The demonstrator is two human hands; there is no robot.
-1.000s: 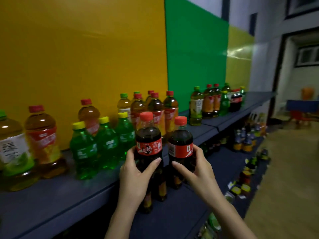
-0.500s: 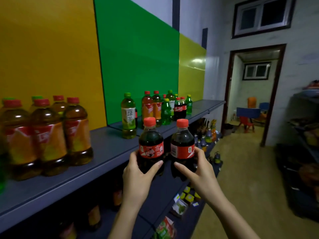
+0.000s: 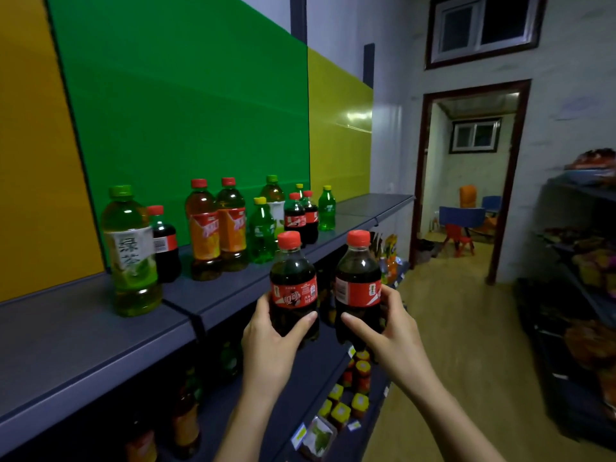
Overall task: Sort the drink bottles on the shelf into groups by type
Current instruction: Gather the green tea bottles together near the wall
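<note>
Two cola bottles held up in front of the shelf [image 3: 83, 341], one per hand, both upright, red caps, red labels, dark drink. Left hand [image 3: 270, 341] has its grip closed around the lower body of the left cola bottle [image 3: 293, 288], thumb across the front below the label, fingers wrapped behind. Right hand [image 3: 390, 335] grip closed on the right cola bottle [image 3: 358, 285] the same way, thumb in front, fingers round the far side. The two bottles are just beside each other, small gap between, neither touching the shelf. Up and left of the left grip, standing on the shelf top: a big green tea bottle [image 3: 131, 251] with green cap nearest the camera, a small cola bottle [image 3: 163, 245] right behind it, touching or nearly so. Further along, two orange-label tea bottles [image 3: 216, 228] side by side with red caps, then a green soda bottle [image 3: 261, 231] with yellow cap, another green-capped tea bottle [image 3: 274, 195] behind it. Straight above the left grip, two more small colas [image 3: 300, 218] stand together, with one green soda [image 3: 326, 208] just past them. Below both grips, lower shelf levels hold small jars [image 3: 361, 375] with yellow and orange lids, details too dim. Beyond the right grip, an open doorway [image 3: 466, 175].
</note>
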